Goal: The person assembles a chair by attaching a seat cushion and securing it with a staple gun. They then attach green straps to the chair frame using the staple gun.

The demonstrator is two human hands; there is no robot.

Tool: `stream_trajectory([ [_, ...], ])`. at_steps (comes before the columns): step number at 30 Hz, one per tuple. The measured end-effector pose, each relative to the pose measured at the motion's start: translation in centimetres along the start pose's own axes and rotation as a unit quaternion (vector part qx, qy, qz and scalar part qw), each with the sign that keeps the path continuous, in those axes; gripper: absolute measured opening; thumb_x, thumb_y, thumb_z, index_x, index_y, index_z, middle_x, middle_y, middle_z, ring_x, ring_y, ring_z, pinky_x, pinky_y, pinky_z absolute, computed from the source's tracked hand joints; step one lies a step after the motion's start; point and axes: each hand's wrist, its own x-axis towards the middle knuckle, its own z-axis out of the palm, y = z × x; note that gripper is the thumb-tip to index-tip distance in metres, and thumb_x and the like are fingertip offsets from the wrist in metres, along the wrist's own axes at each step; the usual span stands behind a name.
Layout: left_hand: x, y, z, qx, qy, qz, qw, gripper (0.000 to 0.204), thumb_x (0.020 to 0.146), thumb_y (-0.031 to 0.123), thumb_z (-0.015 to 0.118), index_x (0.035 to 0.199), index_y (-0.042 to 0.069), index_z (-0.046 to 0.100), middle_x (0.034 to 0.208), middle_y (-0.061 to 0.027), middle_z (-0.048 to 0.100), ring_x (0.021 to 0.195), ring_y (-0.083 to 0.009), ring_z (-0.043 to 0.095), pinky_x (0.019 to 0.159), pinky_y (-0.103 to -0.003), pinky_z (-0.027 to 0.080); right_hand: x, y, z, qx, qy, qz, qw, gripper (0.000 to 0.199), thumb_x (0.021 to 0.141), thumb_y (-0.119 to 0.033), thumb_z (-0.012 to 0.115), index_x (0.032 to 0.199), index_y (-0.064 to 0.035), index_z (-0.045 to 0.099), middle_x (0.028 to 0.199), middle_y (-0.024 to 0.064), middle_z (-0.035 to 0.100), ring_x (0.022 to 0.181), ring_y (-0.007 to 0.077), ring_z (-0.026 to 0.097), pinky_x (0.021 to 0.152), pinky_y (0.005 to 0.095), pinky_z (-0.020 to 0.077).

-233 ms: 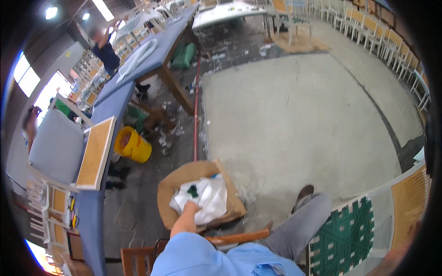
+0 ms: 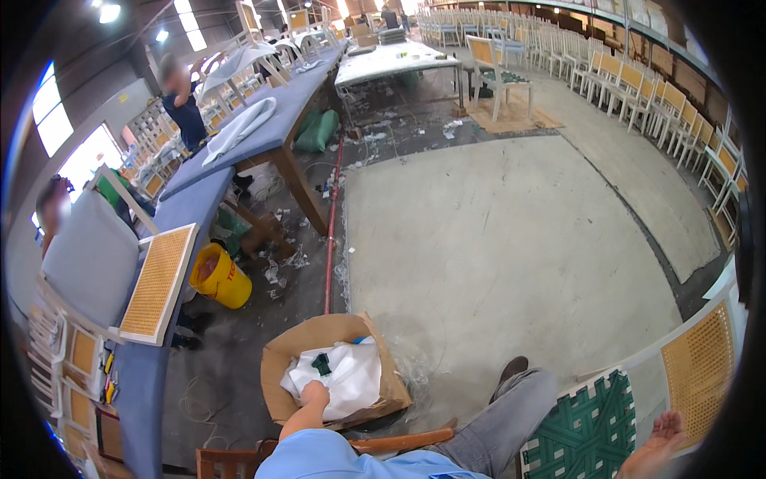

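An open cardboard box stands on the floor just ahead of me. Crumpled white sheet material and a small dark green piece lie in it. My left hand reaches over the near side of the box against the white material, its fingers curled; what they hold, if anything, is hidden. At the lower right, my right hand is open with the fingers apart and nothing in it. It is beside a pale chair with a seat of woven green straps and a cane back.
A yellow bucket stands under the blue-covered tables at left. A chair with a cane panel lies on the near table. A wooden armrest is close by my legs. A person works at the far left.
The whole view has tilted up, showing more of the far room. My right hand has come into clearer view beside the chair. The left hand stays at the white material.
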Motion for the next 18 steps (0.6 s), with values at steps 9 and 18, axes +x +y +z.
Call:
stream_trajectory([
  [9, -0.6, -2.6, -3.0, 0.113, 0.129, 0.024, 0.985, 0.031, 0.097, 0.020, 0.048, 0.107, 0.006, 0.073, 0.108, -0.0167, 0.073, 0.103, -0.0333, 0.071, 0.088, -0.052, 0.054, -8.6, -0.4, 8.4, -0.052, -0.022, -0.005, 0.998, 0.063, 0.100, -0.057, 0.049, 0.110, 0.0039, 0.062, 0.103, 0.0143, 0.068, 0.097, 0.0266, 0.064, 0.091, 0.0410, 0.0520],
  [18, -9.9, 18.8, -17.8, -0.287, 0.254, 0.490, 0.783, 0.032, 0.101, 0.027, 0.053, 0.084, 0.000, 0.057, 0.071, -0.0211, 0.059, 0.065, -0.0351, 0.059, 0.062, -0.046, 0.044, -14.5, 2.6, 4.0, -0.171, 0.018, 0.119, 0.978, 0.029, 0.104, -0.027, 0.057, 0.108, -0.0002, 0.066, 0.094, 0.0085, 0.068, 0.083, 0.0177, 0.063, 0.073, 0.0305, 0.0523],
])
